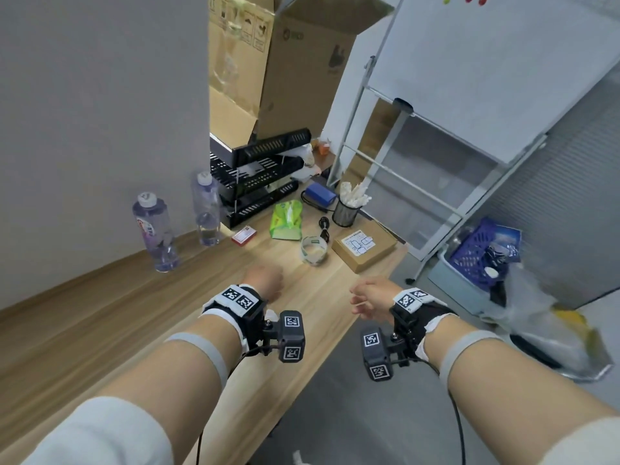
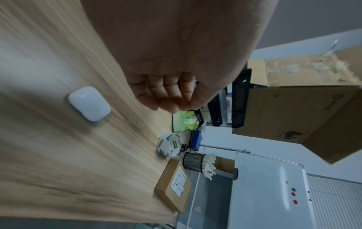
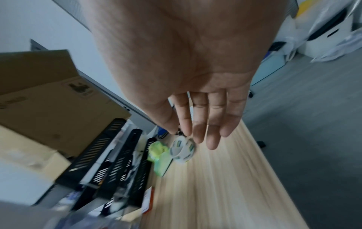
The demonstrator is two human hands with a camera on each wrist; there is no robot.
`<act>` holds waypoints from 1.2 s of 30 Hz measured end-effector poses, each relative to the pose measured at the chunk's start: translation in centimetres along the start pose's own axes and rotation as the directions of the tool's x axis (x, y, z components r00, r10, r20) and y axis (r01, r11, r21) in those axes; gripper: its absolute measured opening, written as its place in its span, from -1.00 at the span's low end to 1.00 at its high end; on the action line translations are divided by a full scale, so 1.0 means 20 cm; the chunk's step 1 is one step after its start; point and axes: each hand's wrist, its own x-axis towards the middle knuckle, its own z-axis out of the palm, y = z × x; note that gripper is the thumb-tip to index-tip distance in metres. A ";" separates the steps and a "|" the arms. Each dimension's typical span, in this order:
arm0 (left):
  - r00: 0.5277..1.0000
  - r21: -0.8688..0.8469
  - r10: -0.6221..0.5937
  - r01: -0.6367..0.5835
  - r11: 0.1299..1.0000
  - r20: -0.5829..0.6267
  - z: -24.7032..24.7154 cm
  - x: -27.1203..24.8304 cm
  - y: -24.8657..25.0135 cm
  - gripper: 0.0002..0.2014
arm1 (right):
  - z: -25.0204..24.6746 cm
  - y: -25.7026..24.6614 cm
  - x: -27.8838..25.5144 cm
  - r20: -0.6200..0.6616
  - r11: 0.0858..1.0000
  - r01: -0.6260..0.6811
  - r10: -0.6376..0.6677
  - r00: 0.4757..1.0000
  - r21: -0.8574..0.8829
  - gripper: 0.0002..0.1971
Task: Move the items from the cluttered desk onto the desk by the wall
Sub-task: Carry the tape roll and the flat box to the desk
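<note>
The wooden desk (image 1: 134, 313) runs along the grey wall. A white earbud case (image 2: 89, 105) lies on it just beside my left hand (image 2: 170, 105); my hand hides it in the head view. My left hand (image 1: 265, 280) hovers over the desk with fingers loosely curled and nothing in them. My right hand (image 1: 365, 297) hangs at the desk's right edge, and its fingers (image 3: 213, 134) are straight and empty. Ahead of both hands lie a tape roll (image 1: 313, 250), a green tissue pack (image 1: 287, 219) and a small brown carton (image 1: 364, 248).
Two clear bottles (image 1: 156, 229) (image 1: 206, 209) stand by the wall near a red box (image 1: 244, 235). A black tray rack (image 1: 258, 176), a mesh cup (image 1: 345, 211) and a blue device (image 1: 320, 193) fill the far end. A whiteboard stand (image 1: 486, 78) and a blue crate (image 1: 476, 256) stand on the right.
</note>
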 end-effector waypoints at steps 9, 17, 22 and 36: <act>0.996 0.117 -0.060 0.068 0.991 -0.071 0.27 0.38 0.02 -0.96 | -0.34 -0.07 0.68 -0.043 0.964 -0.031 0.021 0.999 -0.265 -0.92; 0.945 0.290 -0.029 0.129 0.948 -0.324 0.70 0.92 -0.02 -0.38 | -0.81 -0.19 1.46 -0.276 0.853 -0.088 -0.067 0.959 -0.514 -0.51; 0.881 0.540 0.031 0.261 0.800 -0.472 0.84 1.08 -0.06 -0.56 | -0.97 -0.20 1.89 -0.168 0.834 -0.027 -0.079 0.983 -0.552 -0.42; 0.876 0.456 -0.134 0.366 0.811 -0.463 0.84 0.99 -0.18 -0.70 | -0.82 -0.28 1.92 0.132 0.867 -0.022 0.100 0.986 -0.497 -0.31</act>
